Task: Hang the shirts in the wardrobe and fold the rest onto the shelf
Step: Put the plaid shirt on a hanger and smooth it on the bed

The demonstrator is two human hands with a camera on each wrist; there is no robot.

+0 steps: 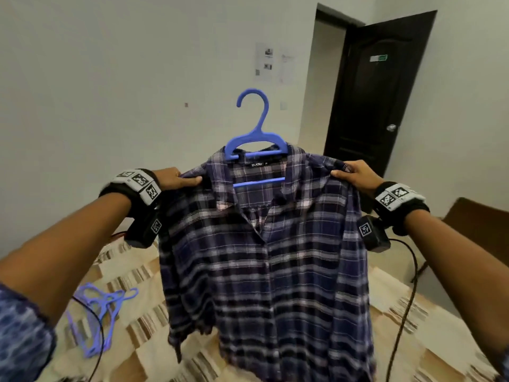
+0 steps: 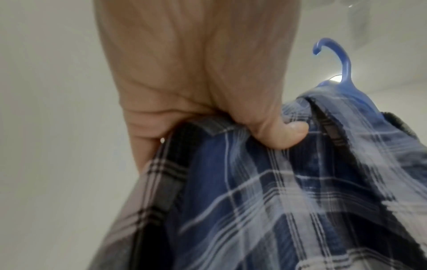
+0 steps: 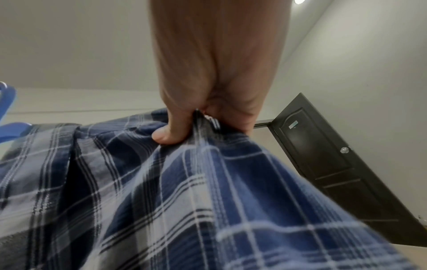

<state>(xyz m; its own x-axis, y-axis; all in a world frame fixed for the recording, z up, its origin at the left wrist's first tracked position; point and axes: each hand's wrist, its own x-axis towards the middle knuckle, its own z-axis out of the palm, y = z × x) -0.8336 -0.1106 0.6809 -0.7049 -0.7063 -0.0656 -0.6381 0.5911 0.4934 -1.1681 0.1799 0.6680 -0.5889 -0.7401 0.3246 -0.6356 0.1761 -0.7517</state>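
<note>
The person's forearms reach in from 8 and 4 o'clock. Between them hangs a plaid shirt [image 1: 261,257], held up above the patterned bedcover [image 1: 132,274]. The left hand [image 1: 176,179] pinches its shoulder at 9 o'clock, the right hand [image 1: 355,175] pinches the other at 3 o'clock. A blue hanger [image 1: 254,139] sits in the collar at 12 o'clock. Spare hangers [image 1: 96,312] lie at 7 o'clock. A dark door [image 1: 377,92] stands beyond.

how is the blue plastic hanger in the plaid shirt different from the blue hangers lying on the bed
The blue plastic hanger in the plaid shirt is single, upright and held in the air, its arms inside the navy plaid shirt. The loose blue plastic hangers lie flat in a tangled pile on the striped bedspread, carrying nothing. Both look the same colour and style.
</note>
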